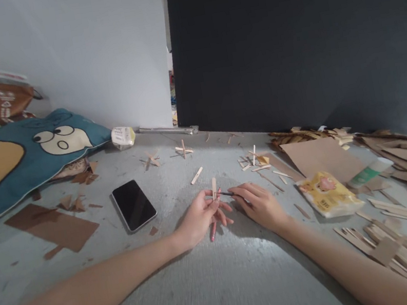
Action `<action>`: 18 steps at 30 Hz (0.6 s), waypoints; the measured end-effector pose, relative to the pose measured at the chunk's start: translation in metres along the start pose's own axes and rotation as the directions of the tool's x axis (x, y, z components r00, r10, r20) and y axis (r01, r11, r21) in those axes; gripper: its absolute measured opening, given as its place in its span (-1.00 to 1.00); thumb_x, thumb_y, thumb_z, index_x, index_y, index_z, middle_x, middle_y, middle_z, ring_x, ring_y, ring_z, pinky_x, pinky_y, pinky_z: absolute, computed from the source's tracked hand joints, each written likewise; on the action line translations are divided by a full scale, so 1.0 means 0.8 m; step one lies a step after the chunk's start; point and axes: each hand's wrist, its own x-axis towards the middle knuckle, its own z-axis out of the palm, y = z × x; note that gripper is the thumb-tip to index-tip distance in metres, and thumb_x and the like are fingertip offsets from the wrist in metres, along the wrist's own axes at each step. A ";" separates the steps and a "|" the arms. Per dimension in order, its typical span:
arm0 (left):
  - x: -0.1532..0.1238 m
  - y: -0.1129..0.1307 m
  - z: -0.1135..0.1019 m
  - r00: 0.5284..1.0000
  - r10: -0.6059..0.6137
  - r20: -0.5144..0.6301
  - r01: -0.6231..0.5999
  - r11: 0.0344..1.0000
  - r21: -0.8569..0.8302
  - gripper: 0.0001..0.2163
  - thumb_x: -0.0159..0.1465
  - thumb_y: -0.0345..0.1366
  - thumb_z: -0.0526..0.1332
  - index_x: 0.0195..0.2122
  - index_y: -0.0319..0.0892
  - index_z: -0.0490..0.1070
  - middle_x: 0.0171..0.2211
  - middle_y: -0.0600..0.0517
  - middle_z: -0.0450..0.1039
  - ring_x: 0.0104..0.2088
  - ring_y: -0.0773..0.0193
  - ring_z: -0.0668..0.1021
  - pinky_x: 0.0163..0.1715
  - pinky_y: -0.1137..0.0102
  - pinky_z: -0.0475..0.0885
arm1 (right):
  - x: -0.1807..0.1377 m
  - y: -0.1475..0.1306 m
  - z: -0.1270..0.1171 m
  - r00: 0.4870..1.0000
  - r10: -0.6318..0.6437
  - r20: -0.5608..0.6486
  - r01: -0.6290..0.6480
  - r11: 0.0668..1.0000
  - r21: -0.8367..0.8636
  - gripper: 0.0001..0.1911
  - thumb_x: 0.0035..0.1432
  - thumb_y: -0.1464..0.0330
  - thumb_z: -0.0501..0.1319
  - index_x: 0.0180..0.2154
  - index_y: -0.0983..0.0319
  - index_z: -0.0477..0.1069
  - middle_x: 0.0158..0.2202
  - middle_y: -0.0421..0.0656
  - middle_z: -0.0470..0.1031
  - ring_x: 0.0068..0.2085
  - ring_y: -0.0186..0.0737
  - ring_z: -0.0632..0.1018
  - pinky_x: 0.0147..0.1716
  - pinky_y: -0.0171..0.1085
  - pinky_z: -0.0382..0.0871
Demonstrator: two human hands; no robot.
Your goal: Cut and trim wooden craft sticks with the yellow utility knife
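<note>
Two hands at work on one wooden stick (214, 188). Left of grip: phone (133, 205), cardboard sheet (53, 228), cushion (14, 163). Left hand (199, 218) pinching stick upright on floor, fingers closed on it. Right hand (259, 204) closed on thin dark tool (228, 193), tip touching stick. Likely marking or cutting step; steady hold needed. Right of grip: yellow packet (327, 194), stick pile (391, 246); nothing blocking.
</note>
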 end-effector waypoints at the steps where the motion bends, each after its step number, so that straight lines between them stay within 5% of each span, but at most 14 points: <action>1: -0.001 0.000 0.000 1.000 0.005 -0.001 -0.005 1.000 0.001 -0.65 0.36 -0.04 0.30 -0.08 -0.13 0.22 -0.30 0.00 0.57 -0.44 0.19 0.69 -0.82 0.55 0.29 | 0.000 0.000 0.000 1.000 0.005 0.004 -0.005 1.000 0.000 -0.77 0.48 0.40 0.11 -0.01 0.17 0.53 -0.23 -0.07 0.65 -0.28 -0.17 0.63 -0.24 -0.22 0.53; 18: -0.001 -0.005 -0.004 0.999 0.048 -0.025 -0.048 0.999 0.009 -0.54 0.30 0.10 0.33 -0.23 -0.09 0.11 -0.34 0.02 0.60 -0.52 0.26 0.65 -0.63 0.46 0.40 | 0.002 -0.003 0.002 0.994 0.057 0.089 -0.057 0.998 0.001 -0.73 0.52 0.37 0.06 0.01 0.18 0.53 -0.22 -0.06 0.65 -0.27 -0.16 0.61 -0.22 -0.21 0.48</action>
